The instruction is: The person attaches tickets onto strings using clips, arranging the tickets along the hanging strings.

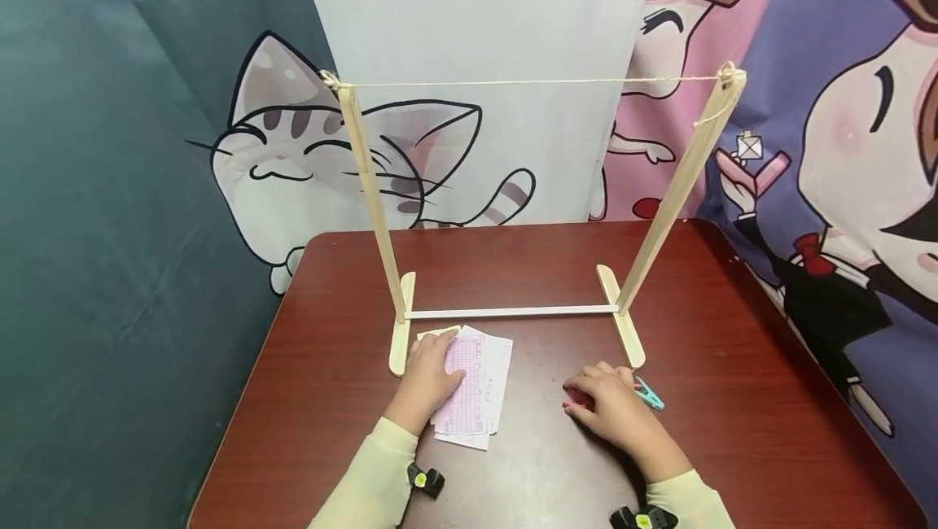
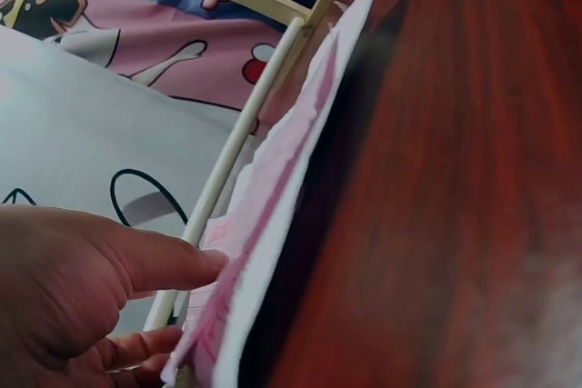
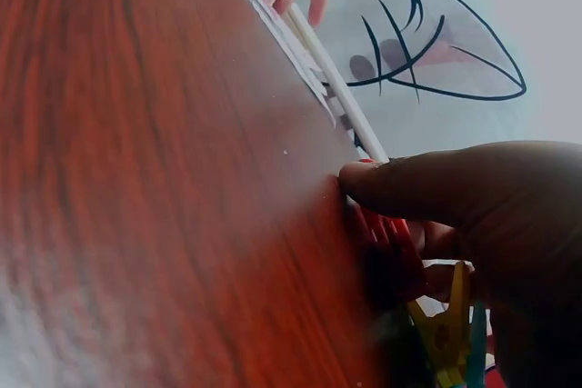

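My left hand [image 1: 427, 382] is at the left side of a small stack of paper sheets [image 1: 501, 374], the top one printed with a pink grid. Its thumb lies over the pink-lined sheet [image 1: 467, 399] while the other fingers curl at the edge, gripping the paper. In the left wrist view a dark shadow runs below the paper's near edge. Over at the right, my right hand [image 1: 619, 407] pinches a red clothespin [image 3: 393, 247] low at the tabletop. A yellow clothespin [image 3: 447, 333] and a teal clothespin [image 1: 650, 395] lie beside that hand, partly hidden by it.
A wooden frame stands behind the hands, with a left post [image 1: 372, 195], a right post [image 1: 677, 187], flat feet and a white crossbar [image 1: 513, 312]. A thin string [image 1: 528, 82] spans the post tops. Printed cloth [image 1: 476, 16] hangs behind the brown table [image 1: 330, 399].
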Demonstrator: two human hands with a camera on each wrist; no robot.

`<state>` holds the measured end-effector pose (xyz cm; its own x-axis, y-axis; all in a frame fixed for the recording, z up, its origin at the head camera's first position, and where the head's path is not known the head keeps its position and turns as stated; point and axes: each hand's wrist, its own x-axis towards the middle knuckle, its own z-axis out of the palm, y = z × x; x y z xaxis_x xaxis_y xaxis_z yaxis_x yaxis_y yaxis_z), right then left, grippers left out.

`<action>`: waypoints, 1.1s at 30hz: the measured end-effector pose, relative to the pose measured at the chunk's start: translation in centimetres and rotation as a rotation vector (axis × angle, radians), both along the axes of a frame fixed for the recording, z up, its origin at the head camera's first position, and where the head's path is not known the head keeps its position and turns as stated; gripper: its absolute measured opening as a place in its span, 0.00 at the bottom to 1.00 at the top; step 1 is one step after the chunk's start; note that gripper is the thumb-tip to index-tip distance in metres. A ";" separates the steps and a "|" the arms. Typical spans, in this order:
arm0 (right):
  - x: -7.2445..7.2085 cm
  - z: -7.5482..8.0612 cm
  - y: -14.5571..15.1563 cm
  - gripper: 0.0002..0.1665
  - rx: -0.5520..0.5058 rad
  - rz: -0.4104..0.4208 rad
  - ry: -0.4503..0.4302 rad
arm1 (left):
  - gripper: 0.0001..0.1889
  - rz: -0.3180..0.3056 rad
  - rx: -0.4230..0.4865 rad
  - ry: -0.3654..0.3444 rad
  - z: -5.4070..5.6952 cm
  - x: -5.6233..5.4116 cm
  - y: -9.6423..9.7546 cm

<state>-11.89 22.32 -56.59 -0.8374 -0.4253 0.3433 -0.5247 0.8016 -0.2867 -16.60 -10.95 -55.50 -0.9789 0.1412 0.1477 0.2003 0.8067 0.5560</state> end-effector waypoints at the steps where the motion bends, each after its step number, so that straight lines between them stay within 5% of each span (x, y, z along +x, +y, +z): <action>1: 0.0 0.0 0.0 0.18 -0.010 0.003 0.012 | 0.41 0.000 0.008 0.005 -0.1 0.0 0.1; 14: -0.3 -1.0 -0.3 0.22 -0.246 0.099 0.141 | 0.40 -0.053 0.039 -0.032 -1.1 -0.8 -0.6; 28: -0.1 -1.0 -0.5 0.21 -0.265 0.088 0.133 | 0.08 -0.002 0.179 0.156 -1.5 -0.6 -1.0; 33: -0.1 -1.0 -0.5 0.21 -0.268 0.081 0.127 | 0.06 -0.017 0.230 0.165 -1.3 -0.6 -1.0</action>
